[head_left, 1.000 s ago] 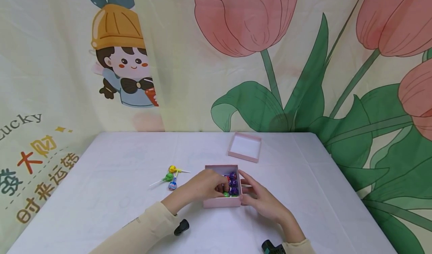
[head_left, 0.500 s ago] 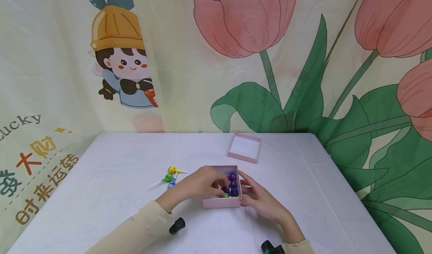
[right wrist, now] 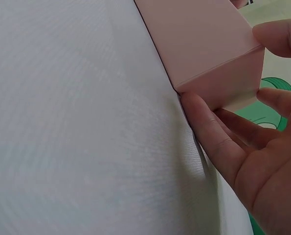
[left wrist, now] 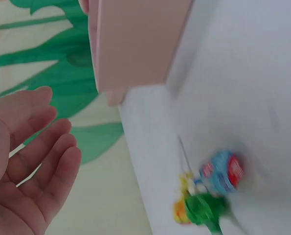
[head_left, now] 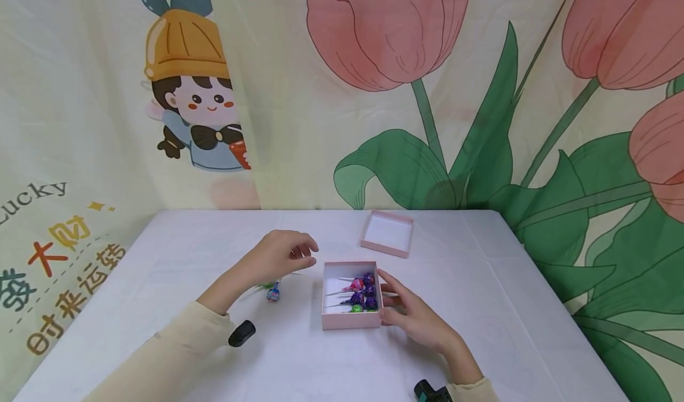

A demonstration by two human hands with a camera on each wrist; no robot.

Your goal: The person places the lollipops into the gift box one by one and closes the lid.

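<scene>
In the head view my left hand [head_left: 280, 256] hovers left of the pink box [head_left: 350, 319], fingers loosely bent and nothing held. The left wrist view shows that bare palm [left wrist: 33, 181]. My right hand [head_left: 414, 313] holds the box at its right end, with thumb and fingertips on its edges in the right wrist view. Inside lie several lollipops [head_left: 370, 289], purple, pink and green, some sticks pointing left. Below my left hand on the table lie a blue lollipop [head_left: 273, 294] and a green lollipop [left wrist: 204, 208]; a yellow lollipop [left wrist: 181, 211] is partly hidden beside them.
The shallow pink lid [head_left: 387, 234] lies behind the box, its white inside upward. A white cloth covers the table [head_left: 454, 259]. Behind it hangs a printed backdrop [head_left: 288, 93] with tulips and a cartoon figure.
My left hand has come out of the box and moved left and back, above the loose lollipops. The box's contents now show fully. My right hand stays at the box.
</scene>
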